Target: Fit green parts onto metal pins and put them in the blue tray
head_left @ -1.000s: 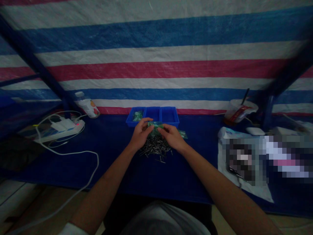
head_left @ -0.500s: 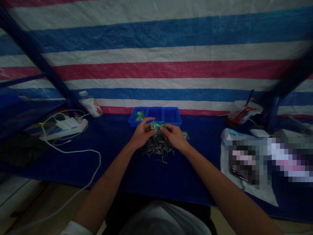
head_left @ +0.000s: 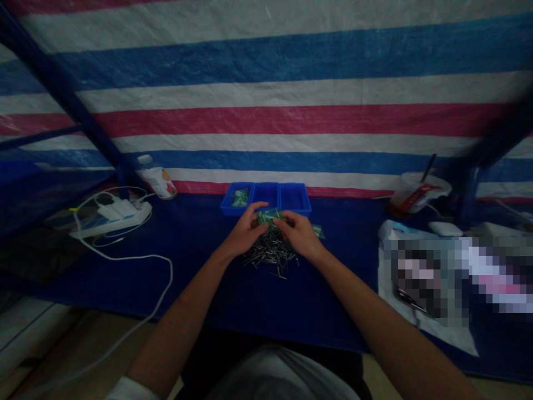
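Observation:
A small green part (head_left: 268, 216) is pinched between my left hand (head_left: 246, 233) and my right hand (head_left: 298, 234), just above a pile of thin metal pins (head_left: 270, 254) on the dark blue table. Both hands have their fingers curled in on the part. Another green piece (head_left: 318, 231) lies on the table just right of my right hand. Behind the hands stands a blue tray (head_left: 287, 209) of three compartments; the left compartment holds several green pieces (head_left: 239, 197).
A white power strip (head_left: 112, 218) with a cable trailing off the front edge lies at the left, a bottle (head_left: 157, 179) leans behind it. A lidded cup with a straw (head_left: 418, 191) and a white sheet (head_left: 428, 328) sit at the right. A striped tarp backs the table.
My hands have drawn a little closer together over the pins, still holding the green part. The view has shifted slightly.

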`<state>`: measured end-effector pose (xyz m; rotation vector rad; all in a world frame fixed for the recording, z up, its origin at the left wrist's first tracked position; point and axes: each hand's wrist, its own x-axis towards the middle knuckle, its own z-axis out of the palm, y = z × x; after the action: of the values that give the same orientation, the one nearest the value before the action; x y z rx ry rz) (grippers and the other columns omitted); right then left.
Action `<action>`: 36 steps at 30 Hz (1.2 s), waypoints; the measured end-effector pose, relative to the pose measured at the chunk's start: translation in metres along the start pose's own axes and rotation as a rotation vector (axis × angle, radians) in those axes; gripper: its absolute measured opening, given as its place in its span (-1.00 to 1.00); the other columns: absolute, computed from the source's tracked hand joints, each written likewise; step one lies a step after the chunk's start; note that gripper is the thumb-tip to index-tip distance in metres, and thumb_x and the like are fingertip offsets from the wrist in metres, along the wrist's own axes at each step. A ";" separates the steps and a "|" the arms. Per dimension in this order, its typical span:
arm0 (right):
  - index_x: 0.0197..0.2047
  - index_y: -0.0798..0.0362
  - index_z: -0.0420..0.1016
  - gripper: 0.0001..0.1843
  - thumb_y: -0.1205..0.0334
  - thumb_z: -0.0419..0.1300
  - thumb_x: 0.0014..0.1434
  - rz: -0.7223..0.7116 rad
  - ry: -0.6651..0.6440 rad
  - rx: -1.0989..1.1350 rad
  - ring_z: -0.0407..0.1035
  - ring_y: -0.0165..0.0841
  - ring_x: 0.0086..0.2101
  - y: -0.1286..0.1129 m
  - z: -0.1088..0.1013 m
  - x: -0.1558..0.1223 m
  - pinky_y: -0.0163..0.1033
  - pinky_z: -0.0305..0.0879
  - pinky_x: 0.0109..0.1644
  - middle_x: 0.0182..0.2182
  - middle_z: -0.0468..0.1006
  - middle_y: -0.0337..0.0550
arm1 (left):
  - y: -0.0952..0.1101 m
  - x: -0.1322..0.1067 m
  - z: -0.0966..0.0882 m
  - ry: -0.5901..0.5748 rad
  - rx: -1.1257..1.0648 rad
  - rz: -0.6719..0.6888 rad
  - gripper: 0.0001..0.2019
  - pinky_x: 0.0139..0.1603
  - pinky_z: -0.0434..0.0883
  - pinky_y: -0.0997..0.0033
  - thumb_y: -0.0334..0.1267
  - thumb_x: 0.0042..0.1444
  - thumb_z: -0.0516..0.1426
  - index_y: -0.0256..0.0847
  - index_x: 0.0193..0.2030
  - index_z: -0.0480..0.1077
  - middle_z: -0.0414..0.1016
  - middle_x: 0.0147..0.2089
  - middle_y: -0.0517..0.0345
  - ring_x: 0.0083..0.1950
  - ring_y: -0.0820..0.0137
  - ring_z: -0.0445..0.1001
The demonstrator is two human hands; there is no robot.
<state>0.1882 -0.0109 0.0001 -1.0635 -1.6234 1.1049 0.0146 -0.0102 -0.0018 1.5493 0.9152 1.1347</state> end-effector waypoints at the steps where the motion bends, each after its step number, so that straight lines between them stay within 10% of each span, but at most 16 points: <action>1: -0.29 0.05 0.47 -0.86 0.18 0.16 0.17 -0.002 0.005 0.008 0.13 -0.44 -0.58 0.000 0.000 0.000 -0.28 0.04 -0.48 -0.62 0.29 -0.33 | 0.000 0.000 0.000 -0.006 0.009 -0.002 -0.50 -0.36 0.36 0.42 -0.30 0.05 0.23 -0.14 0.15 0.26 0.48 -0.30 0.17 -0.38 0.42 0.44; 16: -0.32 0.02 0.44 -0.85 0.14 0.15 0.18 -0.027 -0.067 0.053 0.13 -0.44 -0.56 0.002 0.001 0.000 -0.28 0.05 -0.46 -0.62 0.26 -0.34 | -0.002 0.004 -0.004 0.053 -0.193 -0.075 -0.60 -0.30 0.39 0.45 -0.31 -0.13 0.33 -0.18 -0.12 0.35 0.54 -0.31 0.19 -0.35 0.45 0.49; 36: -0.12 0.05 0.51 -0.70 0.08 0.19 0.13 0.025 0.013 0.058 0.21 -0.44 -0.56 0.013 0.003 0.004 -0.28 0.12 -0.50 -0.46 0.46 -0.21 | -0.007 0.006 -0.007 0.175 -0.033 -0.038 -0.53 -0.39 0.41 0.45 -0.24 -0.09 0.32 -0.18 -0.01 0.34 0.51 -0.36 0.19 -0.40 0.42 0.49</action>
<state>0.1868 -0.0047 -0.0120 -1.0543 -1.5620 1.1524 0.0095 -0.0008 -0.0061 1.4164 1.0329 1.2665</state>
